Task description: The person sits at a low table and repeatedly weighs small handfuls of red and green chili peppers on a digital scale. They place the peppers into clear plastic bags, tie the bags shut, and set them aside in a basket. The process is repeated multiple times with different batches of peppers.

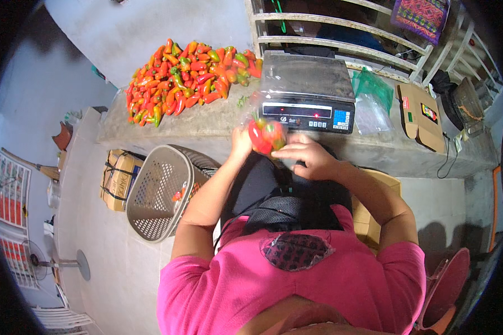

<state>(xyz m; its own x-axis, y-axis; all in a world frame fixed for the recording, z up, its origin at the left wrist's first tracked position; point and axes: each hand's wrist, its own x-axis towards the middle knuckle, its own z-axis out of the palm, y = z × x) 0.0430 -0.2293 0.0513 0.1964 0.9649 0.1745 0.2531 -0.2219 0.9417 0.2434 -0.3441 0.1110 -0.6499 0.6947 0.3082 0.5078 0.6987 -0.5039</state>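
Note:
My left hand [241, 140] holds a clear plastic bag of red and green peppers [262, 136] in front of my lap, just short of the concrete counter. The bag is partly blurred. At its right side, my right hand [304, 155] has its fingertips against the lower peppers; whether it grips them I cannot tell. Beyond the hands stands a digital scale [308, 90] with a flat metal pan and a lit display. A large heap of red, orange and green peppers [180, 79] lies on the counter to the left of the scale.
Right of the scale lie green and clear plastic bags [371, 104] and a flattened cardboard box [421, 115]. A perforated plastic basket [161, 201] stands on the floor at left, beside a strapped carton [119, 180]. Another cardboard box [366, 209] is at my right. White metal bars [343, 42] rise behind the counter.

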